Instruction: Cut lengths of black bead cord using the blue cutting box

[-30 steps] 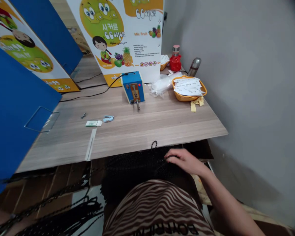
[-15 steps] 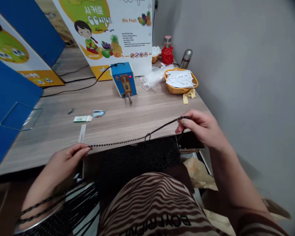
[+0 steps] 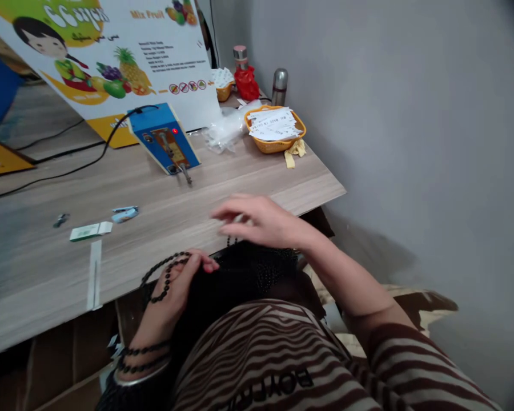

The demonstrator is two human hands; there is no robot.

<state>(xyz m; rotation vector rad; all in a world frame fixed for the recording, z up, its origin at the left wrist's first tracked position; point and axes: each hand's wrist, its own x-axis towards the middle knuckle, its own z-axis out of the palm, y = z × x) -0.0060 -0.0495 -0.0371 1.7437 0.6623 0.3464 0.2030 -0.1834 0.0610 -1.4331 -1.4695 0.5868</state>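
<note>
Over the back of my left hand [image 3: 175, 285] lies a loop of black bead strand [image 3: 168, 282]. The fingers of that hand are closed on the strand beside the table's front edge. More dark strands circle the left wrist, next to a silvery band [image 3: 143, 371]. My right hand [image 3: 257, 221] is just above the table edge, slightly blurred, its thumb and fingers apart. A short bit of beads [image 3: 231, 241] shows below its thumb; whether it touches the hand is hard to see. Black beaded strands [image 3: 274, 268] lie heaped on my lap.
A blue box device [image 3: 165, 140] with a red light and a metal rod stands on the table [image 3: 223, 188]. Beyond it are an orange basket of paper labels [image 3: 274, 140], a plastic bag and flasks. A light-blue stapler [image 3: 125, 214] and a small carton [image 3: 91, 230] lie left.
My hands have come closer together, and the strand stretched between them is now looped over my left hand. The right hand has moved left and its fingers have parted. The view has shifted right.
</note>
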